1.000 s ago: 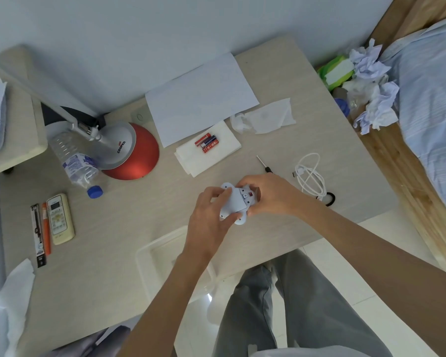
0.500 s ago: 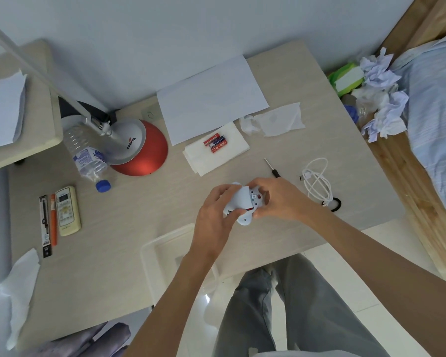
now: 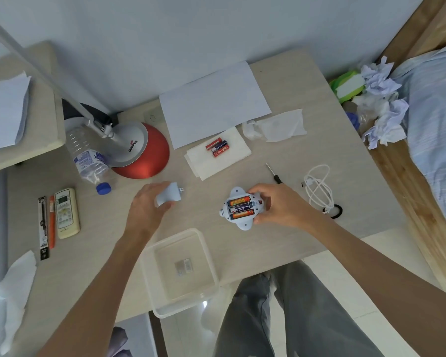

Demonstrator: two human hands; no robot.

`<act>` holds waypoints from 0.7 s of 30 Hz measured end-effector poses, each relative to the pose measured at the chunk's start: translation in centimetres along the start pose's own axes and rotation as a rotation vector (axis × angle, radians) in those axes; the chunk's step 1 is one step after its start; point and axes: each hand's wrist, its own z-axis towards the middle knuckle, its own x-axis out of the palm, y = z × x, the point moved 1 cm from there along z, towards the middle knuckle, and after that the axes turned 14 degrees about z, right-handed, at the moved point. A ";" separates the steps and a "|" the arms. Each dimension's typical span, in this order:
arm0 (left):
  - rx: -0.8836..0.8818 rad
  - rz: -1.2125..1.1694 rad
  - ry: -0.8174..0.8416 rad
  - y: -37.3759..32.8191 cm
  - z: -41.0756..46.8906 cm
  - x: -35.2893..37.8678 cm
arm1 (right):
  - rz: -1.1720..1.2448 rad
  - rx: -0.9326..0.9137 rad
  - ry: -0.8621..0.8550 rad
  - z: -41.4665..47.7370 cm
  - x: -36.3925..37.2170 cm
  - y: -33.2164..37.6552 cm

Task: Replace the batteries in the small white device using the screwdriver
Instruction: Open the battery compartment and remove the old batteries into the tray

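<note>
The small white device (image 3: 238, 219) lies on the desk with its battery bay open; three batteries (image 3: 240, 207) sit inside it. My right hand (image 3: 273, 203) grips the device from its right side. My left hand (image 3: 146, 210) holds the white battery cover (image 3: 171, 195) off to the left, just above the desk. A small black-handled screwdriver (image 3: 273, 173) lies on the desk just beyond my right hand. Three loose batteries (image 3: 217, 148) rest on a folded white tissue (image 3: 229, 155) farther back.
A clear plastic tray (image 3: 150, 258) sits at the near desk edge. A red lamp base (image 3: 150, 161), a lying water bottle (image 3: 89, 155), a remote (image 3: 65, 212) and pens (image 3: 47, 222) are on the left. White cable (image 3: 318, 186), paper sheet (image 3: 214, 104), crumpled tissues (image 3: 276, 126).
My left hand has lifted the battery cover off the device and carried it left. The battery bay now shows. My right hand stays on the device.
</note>
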 end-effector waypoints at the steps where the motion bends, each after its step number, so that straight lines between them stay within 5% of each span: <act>1: -0.008 0.008 0.016 0.5 0.2 0.2 | 0.001 0.000 -0.003 0.0 0.0 0.0; 14: 0.010 0.053 -0.002 -2.5 -2.5 0.9 | -0.008 -0.009 0.004 0.0 0.1 0.5; 21: 0.466 0.112 0.030 -11.7 -3.9 -0.4 | -0.022 -0.013 -0.003 -0.1 0.1 0.7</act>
